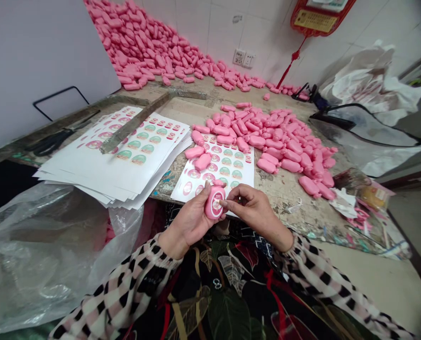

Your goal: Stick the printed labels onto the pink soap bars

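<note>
My left hand (pixel 194 218) is closed around a small pink plastic bottle (pixel 209 208), holding it upright. On the bottle's front is an oval pink-and-white sticker (pixel 217 200) with the word "BABY" on it. The thumb of my right hand (pixel 251 206) presses on the right side of that sticker, its other fingers curled close by. Just beyond my hands lies a sheet of round stickers (pixel 226 165), pink and green, partly covered by a heap of the same pink bottles (pixel 277 134).
A thick stack of sticker sheets (pixel 90 174) lies left under a metal bar (pixel 135 125). More bottles (pixel 150 47) are piled against the wall. Scissors (pixel 54 140) rest at the left. Clear plastic (pixel 47 245) hangs over the front-left edge; scraps (pixel 359 212) lie right.
</note>
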`<state>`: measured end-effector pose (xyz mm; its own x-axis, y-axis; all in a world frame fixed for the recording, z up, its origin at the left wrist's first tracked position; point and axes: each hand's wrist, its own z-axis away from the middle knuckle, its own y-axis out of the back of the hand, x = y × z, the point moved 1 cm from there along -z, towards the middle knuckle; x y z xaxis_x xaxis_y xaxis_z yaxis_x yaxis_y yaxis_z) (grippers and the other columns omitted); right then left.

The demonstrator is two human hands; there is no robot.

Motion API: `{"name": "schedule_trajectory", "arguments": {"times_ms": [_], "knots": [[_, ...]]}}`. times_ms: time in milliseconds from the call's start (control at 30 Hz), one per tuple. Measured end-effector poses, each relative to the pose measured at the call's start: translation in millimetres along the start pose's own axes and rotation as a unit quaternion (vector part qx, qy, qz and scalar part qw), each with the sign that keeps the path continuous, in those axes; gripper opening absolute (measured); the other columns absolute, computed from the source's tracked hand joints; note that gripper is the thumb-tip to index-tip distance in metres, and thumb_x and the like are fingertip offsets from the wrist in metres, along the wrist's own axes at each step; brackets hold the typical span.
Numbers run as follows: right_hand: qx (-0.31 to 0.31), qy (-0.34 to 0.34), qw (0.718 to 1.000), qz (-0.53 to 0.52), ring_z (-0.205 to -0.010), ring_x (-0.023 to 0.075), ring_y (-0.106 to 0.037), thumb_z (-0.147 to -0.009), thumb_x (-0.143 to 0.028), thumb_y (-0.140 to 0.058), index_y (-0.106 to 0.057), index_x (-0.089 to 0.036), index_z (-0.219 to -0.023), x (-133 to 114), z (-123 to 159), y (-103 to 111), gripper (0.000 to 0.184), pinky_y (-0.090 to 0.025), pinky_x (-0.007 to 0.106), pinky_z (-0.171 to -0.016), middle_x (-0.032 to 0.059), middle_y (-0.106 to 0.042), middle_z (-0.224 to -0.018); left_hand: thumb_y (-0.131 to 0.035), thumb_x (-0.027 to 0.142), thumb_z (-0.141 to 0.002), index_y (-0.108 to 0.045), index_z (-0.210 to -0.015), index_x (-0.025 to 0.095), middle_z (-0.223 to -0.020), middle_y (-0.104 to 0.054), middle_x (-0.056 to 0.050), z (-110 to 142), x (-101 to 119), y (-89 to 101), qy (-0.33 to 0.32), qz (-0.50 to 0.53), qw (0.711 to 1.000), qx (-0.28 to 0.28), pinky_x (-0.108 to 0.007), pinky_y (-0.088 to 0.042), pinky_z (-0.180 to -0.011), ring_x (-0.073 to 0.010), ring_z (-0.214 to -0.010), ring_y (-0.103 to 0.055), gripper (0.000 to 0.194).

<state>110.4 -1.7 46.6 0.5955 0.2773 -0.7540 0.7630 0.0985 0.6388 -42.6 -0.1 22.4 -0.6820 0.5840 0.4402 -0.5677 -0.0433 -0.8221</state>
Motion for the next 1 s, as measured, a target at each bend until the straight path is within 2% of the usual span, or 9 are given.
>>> {"name": "schedule_trajectory", "arguments": {"times_ms": [100, 233, 333, 400, 500, 567, 667, 833, 1000], "knots": [[-0.015, 0.034, 0.994, 0.099, -0.068, 0.0121, -0.055, -0.085, -0.043, -0.053, -0.060, -0.020, -0.079, -9.8, 0.7, 2.7, 0.025, -0.037, 0.024, -0.062, 0.0001, -0.062, -0.076, -0.050, 0.041, -0.087, -0.058, -0.099, 0.014, -0.085, -0.060, -0.006, -0.2, 1.5, -0.2, 0.006, -0.007, 1.000, 0.008, -0.024, -0.051, -0.054, -0.0123, -0.065, -0.059, 0.031], [-0.010, 0.066, 0.958, 0.278, -0.070, 0.0150, -0.054, -0.089, -0.042, -0.045, -0.059, -0.019, -0.079, -20.0, 5.3, 5.0, 0.029, -0.032, 0.026, -0.061, 0.0033, -0.062, -0.075, -0.049, 0.043, -0.087, -0.058, -0.098, 0.015, -0.080, -0.058, -0.004, -0.6, 4.6, 2.4, 0.023, 0.005, 1.000, -0.002, -0.023, -0.049, -0.052, -0.0108, -0.062, -0.057, 0.032], [0.003, 0.067, 0.947, 0.314, -0.072, 0.0170, -0.054, -0.089, -0.043, -0.045, -0.061, -0.018, -0.079, -20.1, 8.4, 5.4, 0.031, -0.032, 0.028, -0.062, 0.0053, -0.062, -0.076, -0.049, 0.045, -0.086, -0.058, -0.096, 0.015, -0.078, -0.057, -0.002, -1.2, 5.7, 5.2, 0.026, 0.019, 0.999, -0.007, -0.023, -0.048, -0.051, -0.0110, -0.062, -0.056, 0.033], [0.020, 0.033, 0.968, 0.248, -0.071, 0.0155, -0.054, -0.087, -0.044, -0.049, -0.063, -0.020, -0.087, -16.9, 7.9, 4.0, 0.027, -0.033, 0.027, -0.063, 0.0036, -0.062, -0.076, -0.049, 0.046, -0.086, -0.057, -0.095, 0.015, -0.079, -0.057, -0.003, -1.7, 5.0, 5.3, 0.023, 0.013, 1.000, 0.001, -0.023, -0.048, -0.052, -0.0118, -0.065, -0.057, 0.033], [0.059, -0.073, 0.994, 0.050, -0.060, 0.0120, -0.051, -0.077, -0.047, -0.061, -0.060, -0.023, -0.098, -11.7, 2.4, -1.5, 0.032, -0.035, 0.025, -0.057, -0.0014, -0.059, -0.070, -0.050, 0.047, -0.085, -0.057, -0.097, 0.015, -0.080, -0.057, -0.003, -2.1, 3.3, -0.9, 0.010, -0.017, 1.000, 0.000, -0.023, -0.047, -0.053, -0.0116, -0.065, -0.057, 0.034], [0.066, -0.131, 0.983, -0.114, -0.055, 0.0104, -0.048, -0.072, -0.048, -0.065, -0.059, -0.021, -0.090, -11.2, -3.2, -5.5, 0.033, -0.036, 0.024, -0.053, -0.0031, -0.056, -0.066, -0.049, 0.050, -0.084, -0.057, -0.099, 0.016, -0.080, -0.057, -0.004, -1.4, 4.0, -9.5, -0.003, -0.051, 0.998, -0.028, -0.024, -0.048, -0.055, -0.0121, -0.065, -0.057, 0.038], [0.063, -0.151, 0.944, -0.286, -0.052, 0.0088, -0.046, -0.072, -0.046, -0.065, -0.056, -0.019, -0.076, -14.1, -10.8, -6.3, 0.029, -0.037, 0.023, -0.050, -0.0041, -0.053, -0.062, -0.049, 0.050, -0.084, -0.055, -0.103, 0.016, -0.080, -0.059, -0.005, 1.3, 9.2, -23.5, -0.005, -0.121, 0.988, -0.092, -0.028, -0.048, -0.061, -0.0135, -0.066, -0.058, 0.039], [0.066, -0.138, 0.933, -0.326, -0.050, 0.0072, -0.042, -0.071, -0.044, -0.067, -0.057, -0.017, -0.072, -8.5, -14.0, -0.5, 0.029, -0.032, 0.021, -0.048, -0.0052, -0.049, -0.056, -0.055, 0.034, -0.085, -0.047, -0.109, 0.021, -0.075, -0.058, -0.001, 3.9, 15.7, -28.5, -0.015, -0.211, 0.969, -0.128, -0.026, -0.046, -0.061, -0.0124, -0.065, -0.059, 0.029], [-0.035, -0.151, 0.924, -0.348, -0.049, 0.0082, -0.044, -0.075, -0.046, -0.063, -0.056, -0.017, -0.073, 3.0, -11.4, -2.8, 0.029, -0.032, 0.022, -0.051, -0.0055, -0.050, -0.051, -0.053, 0.029, -0.086, -0.045, -0.106, 0.019, -0.083, -0.061, -0.004, 1.3, 9.8, -16.5, -0.004, -0.235, 0.962, -0.138, -0.024, -0.045, -0.056, -0.0122, -0.064, -0.059, 0.024]]}}
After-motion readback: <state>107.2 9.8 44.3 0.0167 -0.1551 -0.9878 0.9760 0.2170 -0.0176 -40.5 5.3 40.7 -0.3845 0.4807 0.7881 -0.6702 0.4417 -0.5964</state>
